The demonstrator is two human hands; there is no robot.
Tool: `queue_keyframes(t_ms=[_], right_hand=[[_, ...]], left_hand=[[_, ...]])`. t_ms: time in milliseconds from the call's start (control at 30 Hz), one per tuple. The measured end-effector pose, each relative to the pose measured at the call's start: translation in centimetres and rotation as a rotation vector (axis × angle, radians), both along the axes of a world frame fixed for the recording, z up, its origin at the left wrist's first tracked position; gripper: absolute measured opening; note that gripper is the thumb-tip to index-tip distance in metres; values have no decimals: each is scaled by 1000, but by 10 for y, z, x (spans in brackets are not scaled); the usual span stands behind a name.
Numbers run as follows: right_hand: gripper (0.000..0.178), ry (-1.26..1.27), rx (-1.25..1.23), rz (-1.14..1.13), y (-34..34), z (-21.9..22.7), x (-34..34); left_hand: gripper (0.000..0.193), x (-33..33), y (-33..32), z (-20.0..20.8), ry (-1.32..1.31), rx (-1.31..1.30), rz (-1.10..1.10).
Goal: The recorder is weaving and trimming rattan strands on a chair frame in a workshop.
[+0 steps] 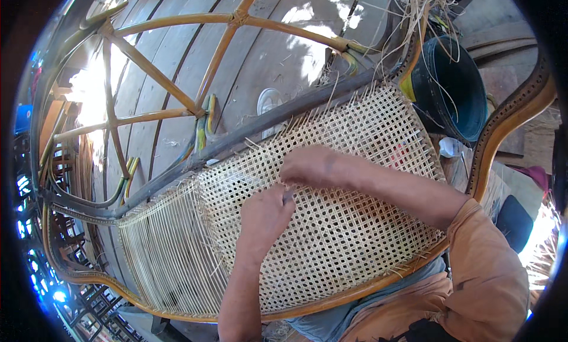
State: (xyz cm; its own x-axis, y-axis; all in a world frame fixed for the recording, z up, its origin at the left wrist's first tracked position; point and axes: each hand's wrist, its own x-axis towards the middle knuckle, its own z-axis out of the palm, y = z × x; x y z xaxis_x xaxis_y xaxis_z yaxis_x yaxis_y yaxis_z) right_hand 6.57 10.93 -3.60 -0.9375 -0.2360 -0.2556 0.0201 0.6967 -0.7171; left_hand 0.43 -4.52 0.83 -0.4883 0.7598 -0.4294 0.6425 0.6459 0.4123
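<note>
In the middle of the woven field, the two bare hands work close together, near to each other. The left hand is half closed, its thumb toward the right hand; a small dark grey spot shows at the thumb, but I cannot tell if it is a nail or a tool. The right hand is bent down with the fingers folded, and their tips are hidden, so what it pinches cannot be told.

Under both hands lies the pale, open-mesh cane panel, stretched inside a curved, honey-brown wooden frame. At its left, thin parallel strands run without crossing ones. The cane seems light, springy and rather smooth; a single strand may split if bent sharply, so it is better taken flat between finger and thumb. The frame looks stiff and much heavier, and its bare curved edge should give the safest hold.

Along the far side runs a dark, straight bar. Farther out are brown rattan poles, a white shoe, a dark round bucket and loose straw-coloured strips.
</note>
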Motion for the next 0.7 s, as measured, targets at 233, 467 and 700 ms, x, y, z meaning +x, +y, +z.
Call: queue_keyframes(t_ms=[233,467,700], right_hand=[[9,369,-24,168,-61,0,0],[8,80,-141,275,-91,10,-4],[11,150,-344,277,-189,22,12]], left_hand=[[22,6,-66,25,-47,-141,81],[18,16,-109,34,-53,-56,69],[18,40,-204,76,-101,-282,175]])
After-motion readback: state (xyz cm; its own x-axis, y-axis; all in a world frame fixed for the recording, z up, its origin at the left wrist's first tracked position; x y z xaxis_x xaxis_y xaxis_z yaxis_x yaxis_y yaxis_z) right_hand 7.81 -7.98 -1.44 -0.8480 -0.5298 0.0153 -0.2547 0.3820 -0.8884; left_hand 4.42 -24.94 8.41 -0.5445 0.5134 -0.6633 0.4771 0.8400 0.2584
